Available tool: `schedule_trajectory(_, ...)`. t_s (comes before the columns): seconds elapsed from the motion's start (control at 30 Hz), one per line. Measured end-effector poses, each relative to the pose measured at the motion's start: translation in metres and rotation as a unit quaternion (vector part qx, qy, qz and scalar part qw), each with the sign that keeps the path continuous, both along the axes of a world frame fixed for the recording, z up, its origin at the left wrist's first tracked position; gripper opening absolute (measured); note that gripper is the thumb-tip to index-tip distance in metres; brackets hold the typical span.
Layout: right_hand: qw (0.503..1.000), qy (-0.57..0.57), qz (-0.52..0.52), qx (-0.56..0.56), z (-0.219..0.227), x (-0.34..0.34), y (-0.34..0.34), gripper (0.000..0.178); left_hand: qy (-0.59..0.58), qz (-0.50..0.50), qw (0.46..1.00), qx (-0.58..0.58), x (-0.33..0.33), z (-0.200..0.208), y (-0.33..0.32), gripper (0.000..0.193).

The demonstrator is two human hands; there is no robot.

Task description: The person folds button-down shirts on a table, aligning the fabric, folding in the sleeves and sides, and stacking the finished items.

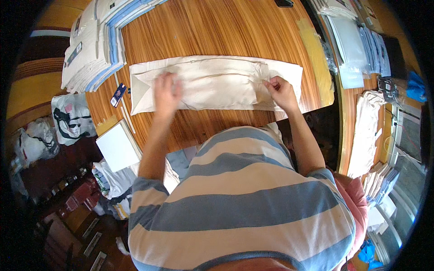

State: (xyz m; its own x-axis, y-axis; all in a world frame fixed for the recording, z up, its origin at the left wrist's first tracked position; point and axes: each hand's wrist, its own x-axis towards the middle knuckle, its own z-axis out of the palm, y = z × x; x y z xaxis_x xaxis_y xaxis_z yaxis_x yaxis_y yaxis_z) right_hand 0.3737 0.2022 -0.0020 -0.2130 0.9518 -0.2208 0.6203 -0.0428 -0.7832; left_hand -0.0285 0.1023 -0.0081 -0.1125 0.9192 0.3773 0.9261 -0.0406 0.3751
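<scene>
A cream garment (217, 88), folded into a long strip, lies across the wooden table in front of me. Along its top runs a narrower folded layer, like a sleeve, with a cuff-like end (262, 86) at the right. My right hand (281, 92) pinches the cloth at this end between thumb and fingers. Over the left part of the garment is my left hand (167, 92), blurred by motion. Its fingers look stretched out, with nothing in them; whether they press on the cloth is hard to tell.
Tall stacks of folded cream and blue garments (92, 58) stand at the table's left edge. Near them lie a dark blue tag (118, 95) and a white board or sheet (118, 147). To the right, a side table holds clear plastic sleeves (346, 49) and another cream garment (365, 131).
</scene>
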Motion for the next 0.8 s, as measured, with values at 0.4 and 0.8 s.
schedule_trajectory(0.4, 0.984, 0.133, 0.112, -0.034, -0.016, 0.014, 0.007, 0.026, -0.513, 0.027, 0.806, -0.295, 0.222, -0.018, 0.059, 0.028)
schedule_trajectory(0.8, 0.982, 0.076, 0.154, 0.081, -0.03, 0.027, 0.04, 0.017, -0.452, 0.042, 0.842, -0.293, 0.184, 0.026, 0.061, 0.028)
